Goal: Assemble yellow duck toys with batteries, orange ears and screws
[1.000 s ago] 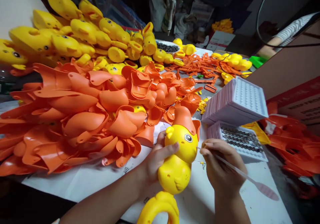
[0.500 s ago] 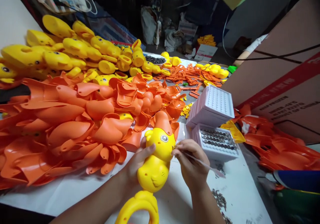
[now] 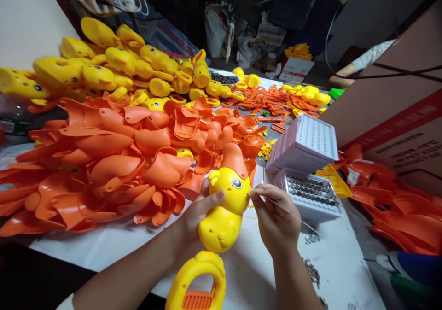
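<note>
My left hand (image 3: 199, 212) is closed around a yellow plastic duck toy (image 3: 221, 229), its thumb on the side of the head. The toy is tilted, with a printed eye facing up, an orange bill-shaped piece (image 3: 234, 160) at its head end and a ring handle (image 3: 221, 277) at the bottom. Ribbed orange plastic shows inside the handle. At the edge of the duck's head, my right hand (image 3: 279, 222) pinches a thin translucent strip (image 3: 305, 226), which trails out to the right. Its fingertips partly hide the contact spot.
Orange bill pieces (image 3: 113, 162) heap up on the left, with yellow duck toys (image 3: 120, 61) behind. White trays (image 3: 304, 144) of small round metal parts stand right. Loose screws (image 3: 312, 273) lie on the white tabletop (image 3: 345, 254). Beyond a cardboard box (image 3: 390, 112) shows another person's arm (image 3: 366, 61).
The view has shifted, so the scene sits further right. Both hands keep their hold; the strip now appears edge-on and thinner, and more of the toy's handle shows.
</note>
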